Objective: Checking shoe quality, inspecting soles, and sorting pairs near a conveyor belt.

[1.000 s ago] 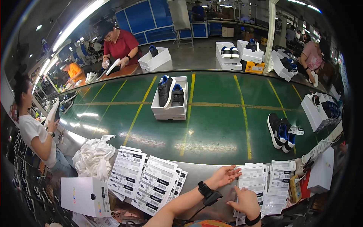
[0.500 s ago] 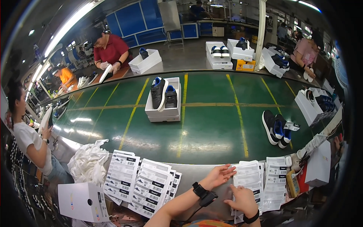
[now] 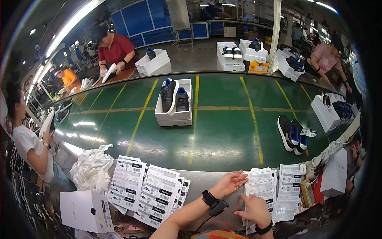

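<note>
Hands work a stack of white printed label sheets (image 3: 260, 187): left hand (image 3: 227, 184) spread flat on it, right hand (image 3: 254, 209) pinching a sheet's edge. Peeling one sheet free looks under way, which calls for a careful lift.

The green conveyor belt (image 3: 223, 131) is shining glossy and smooth, throwing back the ceiling lights in pale patches. The label sheets (image 3: 262, 187) under the left hand (image 3: 227, 184) and right hand (image 3: 254, 208) are looking like matt white paper, as are the fanned label stacks (image 3: 149, 191). The counter (image 3: 199, 179) is showing dull grey metal. The shoe box (image 3: 175, 115) is looking like matt white cardboard, the crumpled tissue (image 3: 92, 168) soft and thin.
</note>
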Tool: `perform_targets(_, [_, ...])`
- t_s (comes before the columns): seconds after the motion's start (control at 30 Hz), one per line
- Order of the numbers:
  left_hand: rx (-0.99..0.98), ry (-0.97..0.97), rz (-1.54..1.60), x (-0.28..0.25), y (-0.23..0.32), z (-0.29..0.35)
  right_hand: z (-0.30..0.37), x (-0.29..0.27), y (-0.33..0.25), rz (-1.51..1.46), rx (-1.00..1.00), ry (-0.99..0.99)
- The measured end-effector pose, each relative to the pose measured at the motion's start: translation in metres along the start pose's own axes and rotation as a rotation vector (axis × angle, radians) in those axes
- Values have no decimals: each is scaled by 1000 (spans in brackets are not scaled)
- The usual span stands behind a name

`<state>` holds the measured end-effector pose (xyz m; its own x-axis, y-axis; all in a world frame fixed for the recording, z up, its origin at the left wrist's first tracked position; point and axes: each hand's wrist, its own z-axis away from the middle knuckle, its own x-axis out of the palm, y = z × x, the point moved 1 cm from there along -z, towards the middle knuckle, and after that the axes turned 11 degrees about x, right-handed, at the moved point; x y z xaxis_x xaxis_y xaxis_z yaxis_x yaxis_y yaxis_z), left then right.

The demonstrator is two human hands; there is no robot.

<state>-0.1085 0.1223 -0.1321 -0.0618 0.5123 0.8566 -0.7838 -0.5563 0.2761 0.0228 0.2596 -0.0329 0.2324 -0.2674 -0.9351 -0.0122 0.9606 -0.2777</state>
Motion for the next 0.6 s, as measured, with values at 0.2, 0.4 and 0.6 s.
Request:
perform_targets(0.2, [-16, 9, 18, -7, -1, -3, 0, 3, 1, 1, -7, 2])
perform_targets(0.4, [-14, 8, -1, -7, -6, -10, -1, 1, 1, -46, -36, 9])
perform_targets(0.6, [-8, 37, -9, -7, -8, -16, -1, -2, -2, -29, 42, -87])
